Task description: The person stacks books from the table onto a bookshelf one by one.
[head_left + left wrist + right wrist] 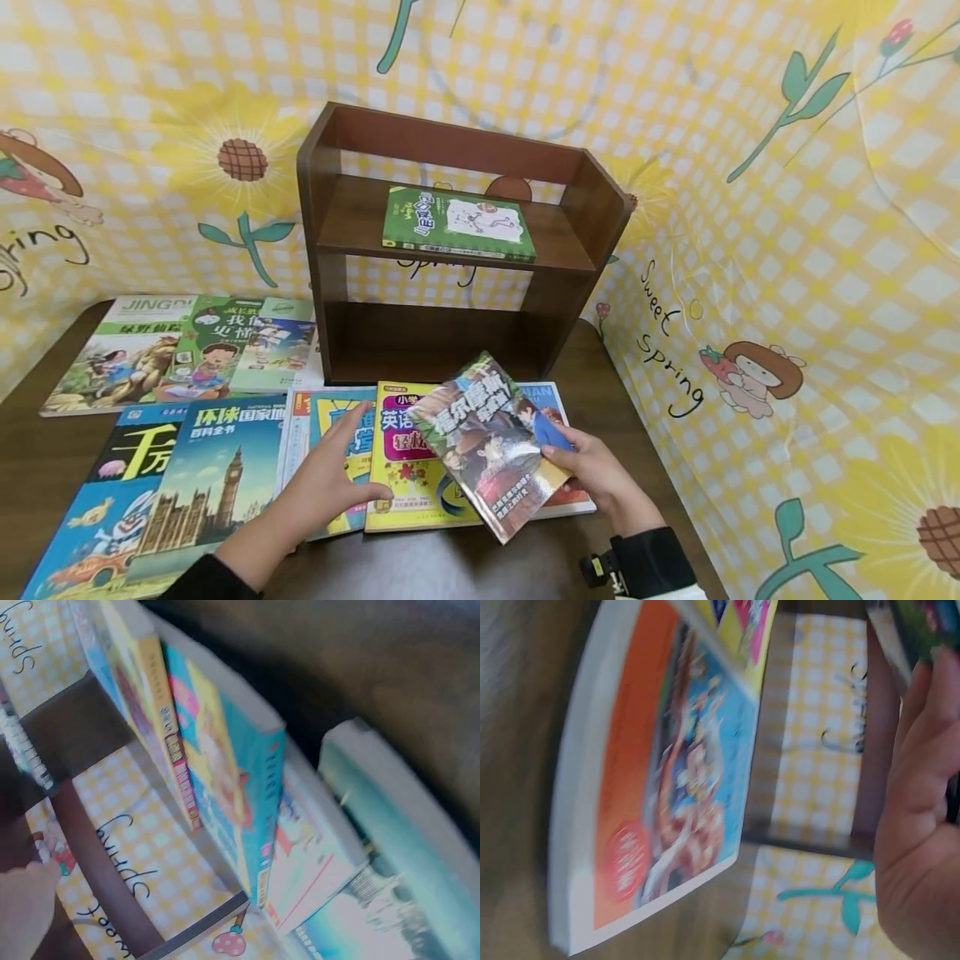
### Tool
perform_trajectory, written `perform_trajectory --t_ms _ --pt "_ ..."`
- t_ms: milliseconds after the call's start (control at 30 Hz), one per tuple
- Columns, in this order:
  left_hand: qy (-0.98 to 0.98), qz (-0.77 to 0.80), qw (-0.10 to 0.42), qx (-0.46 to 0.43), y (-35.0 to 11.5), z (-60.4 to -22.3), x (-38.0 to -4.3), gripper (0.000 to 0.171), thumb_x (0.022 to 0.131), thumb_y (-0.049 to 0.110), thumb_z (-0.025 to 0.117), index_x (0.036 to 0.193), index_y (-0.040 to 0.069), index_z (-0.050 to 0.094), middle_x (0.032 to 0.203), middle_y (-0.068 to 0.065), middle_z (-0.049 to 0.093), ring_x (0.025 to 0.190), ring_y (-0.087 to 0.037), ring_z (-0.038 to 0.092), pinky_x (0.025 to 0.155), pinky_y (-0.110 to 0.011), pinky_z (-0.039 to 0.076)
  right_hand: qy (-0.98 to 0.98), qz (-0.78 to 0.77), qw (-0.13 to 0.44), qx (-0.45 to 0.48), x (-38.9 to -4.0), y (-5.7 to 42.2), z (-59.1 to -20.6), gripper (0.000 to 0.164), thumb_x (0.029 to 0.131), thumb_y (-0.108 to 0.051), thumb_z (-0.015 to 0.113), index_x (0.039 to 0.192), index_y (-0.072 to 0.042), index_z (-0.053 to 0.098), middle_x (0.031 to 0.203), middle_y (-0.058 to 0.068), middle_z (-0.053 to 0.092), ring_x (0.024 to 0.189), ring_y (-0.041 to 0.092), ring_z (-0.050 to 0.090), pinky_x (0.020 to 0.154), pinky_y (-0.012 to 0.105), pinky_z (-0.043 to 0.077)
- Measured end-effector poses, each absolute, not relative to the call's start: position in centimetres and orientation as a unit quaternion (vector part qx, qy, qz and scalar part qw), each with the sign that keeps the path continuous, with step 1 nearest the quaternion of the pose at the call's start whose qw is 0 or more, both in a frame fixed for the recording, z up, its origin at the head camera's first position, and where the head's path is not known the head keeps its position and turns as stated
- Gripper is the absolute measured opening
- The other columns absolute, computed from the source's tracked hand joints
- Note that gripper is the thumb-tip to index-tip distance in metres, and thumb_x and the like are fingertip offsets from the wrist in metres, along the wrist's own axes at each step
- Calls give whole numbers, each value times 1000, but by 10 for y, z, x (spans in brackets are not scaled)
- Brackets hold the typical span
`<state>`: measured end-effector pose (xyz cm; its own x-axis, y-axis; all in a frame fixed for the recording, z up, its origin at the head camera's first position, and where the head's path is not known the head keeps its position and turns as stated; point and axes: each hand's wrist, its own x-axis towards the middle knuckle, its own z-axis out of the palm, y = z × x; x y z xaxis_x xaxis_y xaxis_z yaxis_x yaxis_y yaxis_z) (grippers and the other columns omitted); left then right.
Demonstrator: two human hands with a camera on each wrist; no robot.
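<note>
Book (487, 450) in right hand (603, 477), thumb atop, fingers probably beneath.

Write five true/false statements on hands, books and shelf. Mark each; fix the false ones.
1. The right hand holds a dark-covered book. True.
2. The left hand also grips a book. False: it holds nothing.
3. A green book lies flat on the upper board of the brown shelf. True.
4. In the head view, the clock tower book is right of the dark-covered book. False: it is to the left.
5. In the head view, the dark-covered book hides part of a yellow book. True.
</note>
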<state>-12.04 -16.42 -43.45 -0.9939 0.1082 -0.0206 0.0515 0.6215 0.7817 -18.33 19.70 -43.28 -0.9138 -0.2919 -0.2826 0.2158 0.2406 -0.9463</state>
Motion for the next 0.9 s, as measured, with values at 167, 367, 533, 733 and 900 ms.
perform_trajectory --t_ms 167,367,533,733,900 --pt "882 462 51 77 -163 -424 -119 125 61 52 86 156 23 12 159 -20 16 139 -49 22 95 -64 42 738 -613 262 -101 -188 185 -419 64 94 -14 61 145 11 30 73 -1 61 52 5 54 46 17 43" --pt "871 477 54 103 -165 -412 -115 121 65 50 85 156 28 10 159 -18 16 141 -48 18 99 -69 34 704 -625 312 -129 -194 176 -407 60 94 -15 63 141 12 37 83 2 66 60 7 61 48 17 45" --pt "867 484 50 110 -167 -409 -117 117 65 47 86 156 25 15 158 -18 21 140 -47 21 99 -68 35 686 -624 346 -145 -199 174 -403 59 95 -14 61 142 12 36 89 2 67 71 9 66 60 21 54" --pt "850 509 62 122 -167 -413 -117 116 64 41 88 155 25 19 155 -19 28 138 -46 27 98 -65 40 671 -617 373 -171 -205 172 -400 60 95 -13 61 142 12 35 96 1 68 82 12 67 75 27 57" --pt "838 526 73 128 -164 -413 -115 120 64 38 89 156 23 14 156 -20 24 139 -47 24 100 -66 36 668 -615 379 -180 -209 172 -398 62 94 -15 63 143 11 35 98 2 66 84 12 67 75 26 57"
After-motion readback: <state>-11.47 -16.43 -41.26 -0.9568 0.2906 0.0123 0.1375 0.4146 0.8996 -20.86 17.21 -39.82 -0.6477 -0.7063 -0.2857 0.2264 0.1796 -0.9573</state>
